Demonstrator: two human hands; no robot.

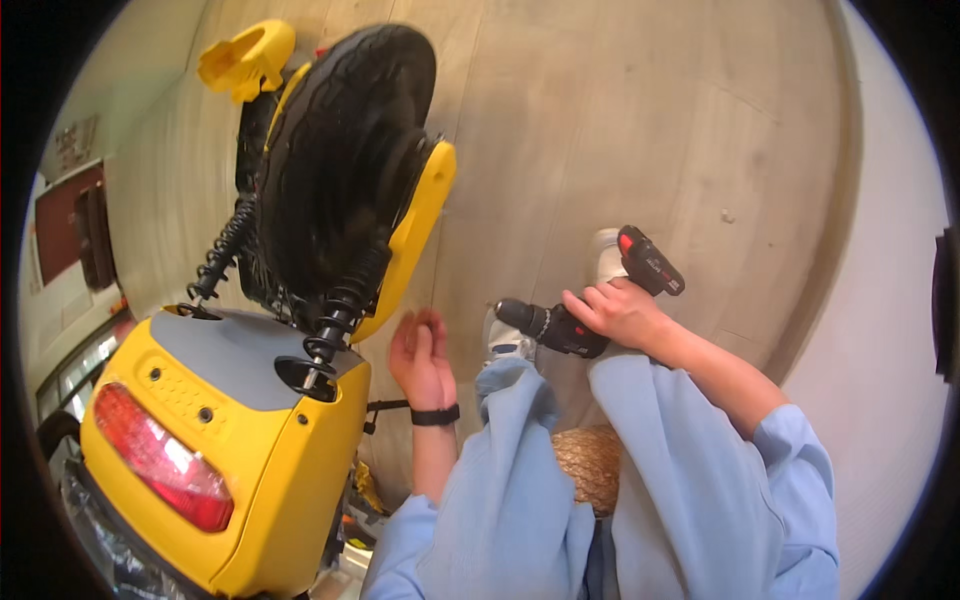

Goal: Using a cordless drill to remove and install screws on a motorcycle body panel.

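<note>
My right hand is wrapped round the grip of a black cordless drill with red accents. The drill lies across above my knees, its chuck toward the left and its battery toward the upper right. My left hand, with a black band on the wrist, is turned palm up with curled fingers; what they hold, if anything, does not show. Beside it on the left is a yellow electric scooter, tipped over, with its black rear wheel raised between two coil-spring shock absorbers and a yellow side arm.
A red tail light is set in the scooter's yellow rear body. At the wheel's far end sits a loose-looking yellow cover. I sit on a woven seat. Wood-look floor runs to a pale wall on the right.
</note>
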